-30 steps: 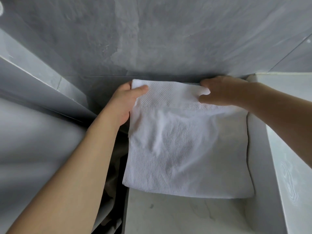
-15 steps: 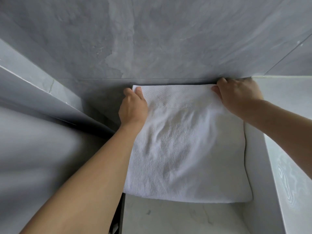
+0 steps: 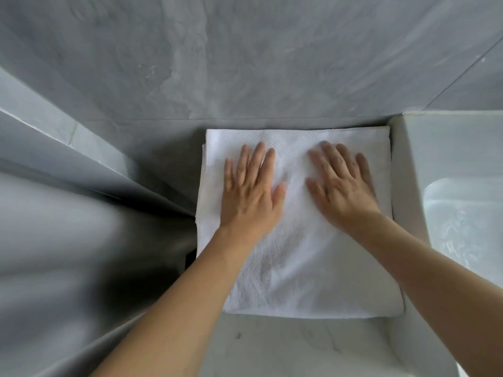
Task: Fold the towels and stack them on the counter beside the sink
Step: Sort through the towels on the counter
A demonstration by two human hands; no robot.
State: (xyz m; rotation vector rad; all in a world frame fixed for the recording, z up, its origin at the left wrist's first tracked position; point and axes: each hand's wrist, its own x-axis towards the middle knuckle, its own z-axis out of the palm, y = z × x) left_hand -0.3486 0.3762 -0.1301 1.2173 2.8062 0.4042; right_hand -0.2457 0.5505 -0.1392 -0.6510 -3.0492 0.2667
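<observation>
One folded white towel point(image 3: 299, 254), two flat hands: left point(image 3: 249, 197), right point(image 3: 341, 191); one sink point(image 3: 462, 213).

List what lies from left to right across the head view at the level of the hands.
Grey wall panel → left edge of the folded white towel → left hand → right hand → white sink wall → sink basin.

White terry-cloth towel point(image 3: 299, 254), glossy sink point(image 3: 462, 213), marbled counter point(image 3: 285, 349)
</observation>
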